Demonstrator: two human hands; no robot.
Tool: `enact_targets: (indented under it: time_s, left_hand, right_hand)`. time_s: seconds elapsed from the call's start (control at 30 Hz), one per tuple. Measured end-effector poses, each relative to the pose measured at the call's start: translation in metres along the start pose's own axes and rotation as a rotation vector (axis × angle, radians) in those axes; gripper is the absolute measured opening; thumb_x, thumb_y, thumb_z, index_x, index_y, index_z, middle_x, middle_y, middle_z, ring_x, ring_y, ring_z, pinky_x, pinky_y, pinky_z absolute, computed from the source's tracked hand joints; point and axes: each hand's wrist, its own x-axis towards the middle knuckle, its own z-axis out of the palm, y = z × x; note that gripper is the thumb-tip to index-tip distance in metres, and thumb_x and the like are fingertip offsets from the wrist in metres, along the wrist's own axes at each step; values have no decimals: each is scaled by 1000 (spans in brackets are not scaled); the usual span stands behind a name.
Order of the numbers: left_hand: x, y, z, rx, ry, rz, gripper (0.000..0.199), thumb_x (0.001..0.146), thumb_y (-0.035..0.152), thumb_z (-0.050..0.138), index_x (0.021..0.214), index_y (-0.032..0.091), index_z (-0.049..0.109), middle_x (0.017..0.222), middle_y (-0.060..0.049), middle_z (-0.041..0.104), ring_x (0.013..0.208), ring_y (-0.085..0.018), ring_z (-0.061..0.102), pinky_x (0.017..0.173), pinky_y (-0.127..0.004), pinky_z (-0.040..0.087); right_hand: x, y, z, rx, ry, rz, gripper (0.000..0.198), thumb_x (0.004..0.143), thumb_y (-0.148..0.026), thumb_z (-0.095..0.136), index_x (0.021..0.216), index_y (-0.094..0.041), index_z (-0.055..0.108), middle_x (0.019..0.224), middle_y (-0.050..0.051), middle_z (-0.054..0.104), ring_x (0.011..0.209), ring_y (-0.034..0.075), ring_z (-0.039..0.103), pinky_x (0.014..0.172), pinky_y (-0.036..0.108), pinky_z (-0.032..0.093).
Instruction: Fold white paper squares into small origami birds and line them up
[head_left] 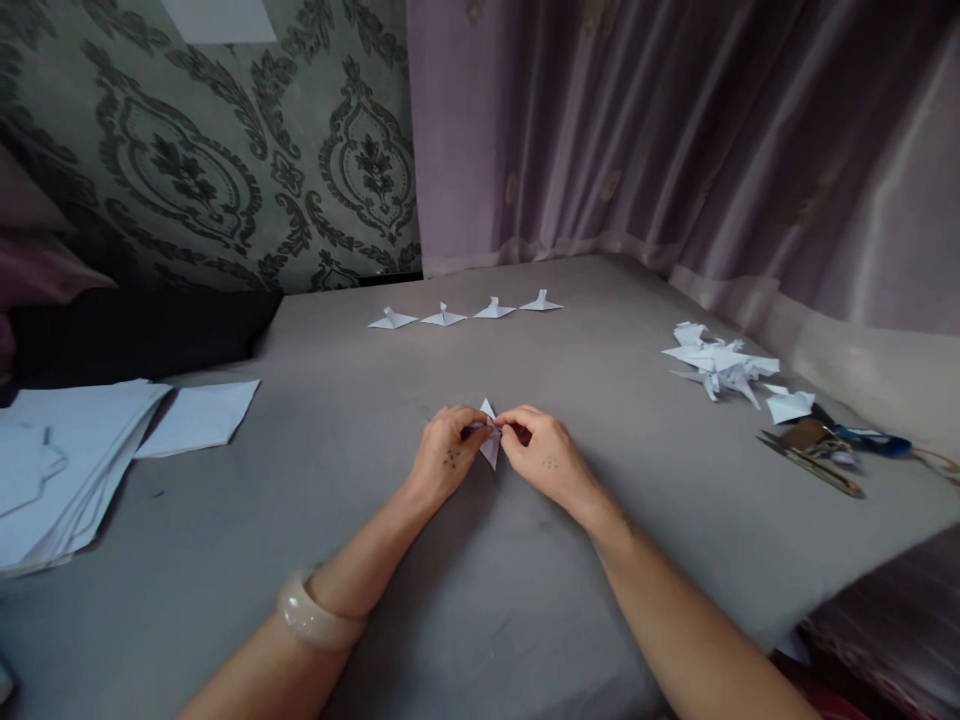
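Note:
Between my two hands, at the middle of the table, is a small folded white paper piece point(490, 452) with pointed ends at top and bottom. My left hand point(448, 447) pinches it from the left, thumb and forefinger together. From the other side my right hand point(546, 455) pinches its right edge near the centre. The fingertips almost meet and hide the middle of the paper. Farther back, several folded paper figures point(494, 309) stand in a row, each with a wide pointed base and an upright part.
Stacked white paper sheets point(67, 470) lie at left, beside smaller paper pieces point(199, 418) and a dark cloth point(142, 325). At right are a heap of folded paper figures point(720, 362), scissors point(814, 466) and keys point(832, 447). A curtain point(540, 140) borders the grey table point(315, 350).

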Motion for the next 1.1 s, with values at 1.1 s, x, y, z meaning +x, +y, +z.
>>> enact_targets:
  time_s: [1.1]
  left_hand:
    - [1,0,-3,40,-60,179,27,82,8,51,91,23,72,93,-4,72,88,-20,61,82,-32,47]
  right_hand:
    - [9,-22,3,-178,34,180,17,80,-27,52,72,-21,66,77,6,71,73,19,64,67,28,43]
